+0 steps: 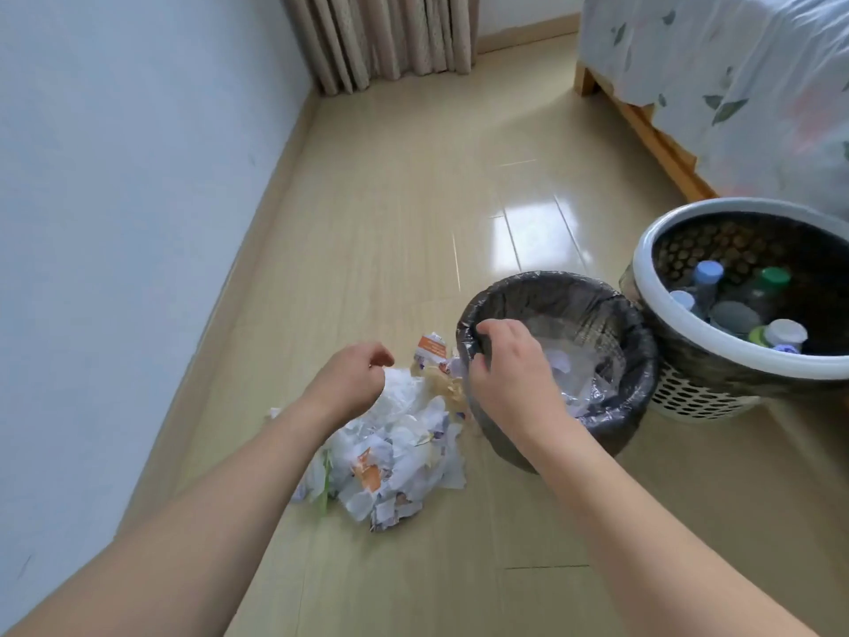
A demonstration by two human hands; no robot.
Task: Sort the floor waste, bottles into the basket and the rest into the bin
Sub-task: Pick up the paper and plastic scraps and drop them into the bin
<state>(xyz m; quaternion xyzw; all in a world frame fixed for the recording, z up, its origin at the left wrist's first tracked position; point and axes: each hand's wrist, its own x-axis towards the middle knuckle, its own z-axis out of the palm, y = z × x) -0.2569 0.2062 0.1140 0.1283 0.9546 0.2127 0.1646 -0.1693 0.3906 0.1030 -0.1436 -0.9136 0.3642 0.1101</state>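
Basket (643, 264) cut off at frame edge. Right hand (510, 365) grips bin (634, 360) rim; left hand (353, 374) loosely curled, holding nothing, over paper waste (395, 457) left of bin.

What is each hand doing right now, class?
Left hand: fingers loosely curled, holding nothing, above the paper pile.
Right hand: grips the bin rim.
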